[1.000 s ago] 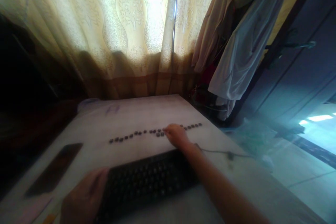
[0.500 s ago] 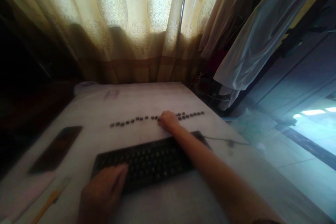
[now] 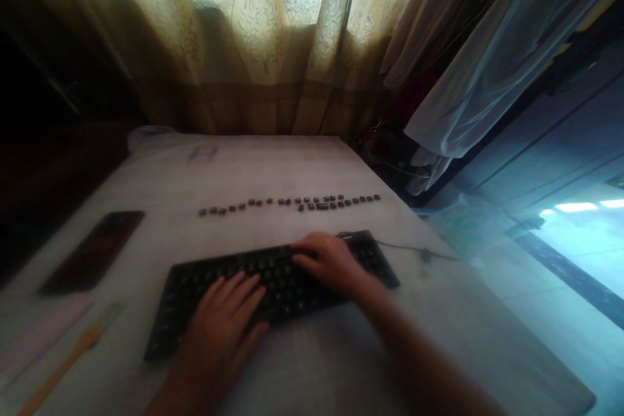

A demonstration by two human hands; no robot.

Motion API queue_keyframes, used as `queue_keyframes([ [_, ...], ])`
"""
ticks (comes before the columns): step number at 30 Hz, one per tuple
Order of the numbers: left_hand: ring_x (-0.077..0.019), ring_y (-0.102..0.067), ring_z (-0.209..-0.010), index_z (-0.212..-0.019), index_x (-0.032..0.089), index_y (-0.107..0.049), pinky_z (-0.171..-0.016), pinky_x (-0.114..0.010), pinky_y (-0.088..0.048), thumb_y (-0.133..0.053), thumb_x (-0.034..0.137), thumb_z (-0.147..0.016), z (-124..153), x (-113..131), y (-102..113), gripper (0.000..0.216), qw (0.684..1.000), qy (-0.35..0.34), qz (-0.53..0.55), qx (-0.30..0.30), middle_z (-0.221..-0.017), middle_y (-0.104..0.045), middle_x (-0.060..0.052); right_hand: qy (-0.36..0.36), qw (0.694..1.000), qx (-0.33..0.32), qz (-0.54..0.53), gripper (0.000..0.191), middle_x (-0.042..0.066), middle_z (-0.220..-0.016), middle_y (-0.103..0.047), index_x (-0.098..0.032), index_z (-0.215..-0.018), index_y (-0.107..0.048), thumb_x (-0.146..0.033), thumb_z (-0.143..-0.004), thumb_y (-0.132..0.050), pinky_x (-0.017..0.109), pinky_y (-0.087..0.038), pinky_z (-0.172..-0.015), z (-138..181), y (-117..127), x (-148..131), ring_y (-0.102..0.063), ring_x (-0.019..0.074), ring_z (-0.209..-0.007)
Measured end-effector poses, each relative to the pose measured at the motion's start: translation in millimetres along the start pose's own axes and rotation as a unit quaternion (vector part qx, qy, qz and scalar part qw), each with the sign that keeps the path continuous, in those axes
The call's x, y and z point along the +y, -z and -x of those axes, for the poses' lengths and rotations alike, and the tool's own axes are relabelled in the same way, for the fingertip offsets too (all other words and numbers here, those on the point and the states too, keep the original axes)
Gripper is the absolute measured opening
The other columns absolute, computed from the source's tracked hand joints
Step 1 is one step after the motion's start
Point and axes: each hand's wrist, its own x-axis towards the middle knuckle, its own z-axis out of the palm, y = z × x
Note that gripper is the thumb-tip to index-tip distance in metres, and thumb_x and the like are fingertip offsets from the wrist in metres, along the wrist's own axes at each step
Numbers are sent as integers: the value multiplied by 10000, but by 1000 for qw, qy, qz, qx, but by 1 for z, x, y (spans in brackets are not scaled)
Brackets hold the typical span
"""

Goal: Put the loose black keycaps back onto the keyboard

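A black keyboard [image 3: 283, 302] lies slightly slanted on the white-covered table. My left hand [image 3: 227, 315] rests over its left half, palm down, with the fingers stretched and a little apart. Over the keyboard's upper right part is my right hand [image 3: 326, 261], fingers bent and pointing left, thumb near them. Whatever sits between those fingertips, if anything, is too blurred to make out. Behind the keyboard runs an uneven line of small dark keycaps [image 3: 232, 208], doubled into two rows on the right. One longer keycap [image 3: 322, 207] lies in the front row.
A dark phone-like slab [image 3: 95, 250] lies at the left. Nearer to me are a pink flat item [image 3: 46, 331] and an orange-handled tool, perhaps a brush [image 3: 68, 361]. A cable [image 3: 414, 247] crosses the table's right side. Curtains [image 3: 258, 45] hang behind.
My right hand has come back from the line of keycaps to the keyboard. My left hand has moved farther onto the keys and its fingers have spread. The view has tilted down slightly.
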Motion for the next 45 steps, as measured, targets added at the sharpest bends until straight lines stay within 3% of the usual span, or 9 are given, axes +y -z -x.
queue_keyframes([
  [7,-299,-629,-1153,-1235,207,-633,-978,-507,-496,-516,439,-922,4,-1,-3,407,999,9,17,-34,-1259,-674,-84,38,996,-46,71,240,74,-1039,-720,-197,-1101,-730,-294,-901,-639,310,-444,-895,-9,-22,-10,-632,204,-991],
  [20,-300,-640,-1123,-1211,193,-640,-956,-524,-508,-502,400,-933,3,1,-3,374,1000,7,11,-19,-1229,-687,-90,54,994,-32,93,249,67,-980,-681,-238,-1129,-726,-241,-931,-575,289,-440,-795,-4,-30,-5,-599,187,-907],
  [27,-291,-602,-1169,-1266,195,-605,-1015,-513,-475,-498,405,-930,-7,4,-7,411,999,33,5,-31,-1267,-655,-108,41,991,-34,122,250,74,-966,-678,-251,-1084,-747,-255,-942,-541,293,-436,-760,-5,-29,-11,-598,195,-883],
  [35,-366,-568,-1152,-1259,184,-623,-992,-574,-466,-650,506,-817,-33,9,-22,547,996,66,-7,-55,-1239,-621,-166,41,990,-44,128,287,77,-975,-680,-262,-1153,-717,-291,-957,-510,299,-444,-751,-4,-31,-9,-613,202,-871],
  [41,-364,-554,-1141,-1261,171,-625,-996,-570,-459,-646,494,-820,-33,10,-25,546,996,70,-9,-58,-1222,-616,-168,60,996,-20,67,312,71,-1078,-706,-223,-1179,-703,-204,-931,-514,285,-462,-863,-3,-21,-1,-632,191,-972],
  [45,-363,-548,-1152,-1265,183,-621,-1004,-560,-454,-664,490,-808,-30,11,-27,552,996,74,-10,-55,-1230,-613,-157,103,993,-15,60,279,61,-1058,-715,-221,-1064,-755,-168,-871,-561,299,-469,-864,-2,-18,2,-633,202,-963],
])
